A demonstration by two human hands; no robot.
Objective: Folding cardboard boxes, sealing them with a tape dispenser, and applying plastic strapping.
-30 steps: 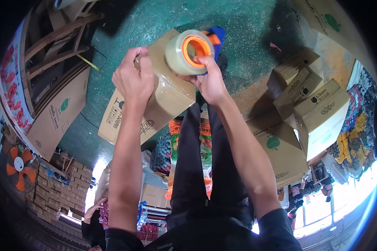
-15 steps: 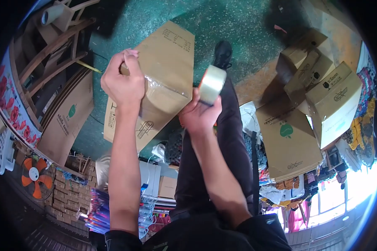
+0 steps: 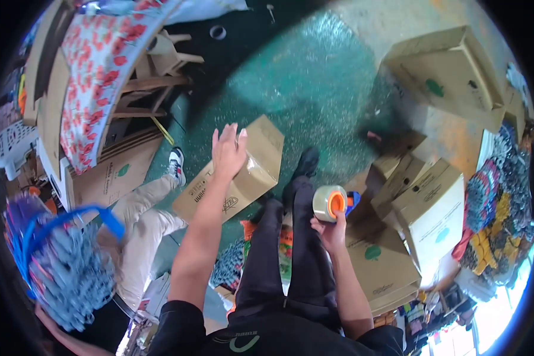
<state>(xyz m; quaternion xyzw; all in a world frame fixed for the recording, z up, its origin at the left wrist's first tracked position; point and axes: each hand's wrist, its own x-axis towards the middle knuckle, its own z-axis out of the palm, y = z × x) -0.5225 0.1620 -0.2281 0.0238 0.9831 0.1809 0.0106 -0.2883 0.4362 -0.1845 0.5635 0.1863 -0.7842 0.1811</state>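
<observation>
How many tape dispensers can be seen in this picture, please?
1: a tape dispenser, blue at one end, held in the right hand. Others may be hidden behind the cartons at right.

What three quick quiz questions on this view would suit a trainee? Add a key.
1. Which of the hands holds the tape roll?
2. True or false: the left hand is nearer the shiny-taped carton than the tape roll.
3. Where in the picture is the flower-patterned cloth? A) upper right B) lower right C) upper left

Key: 1. The right hand. 2. True. 3. C.
</observation>
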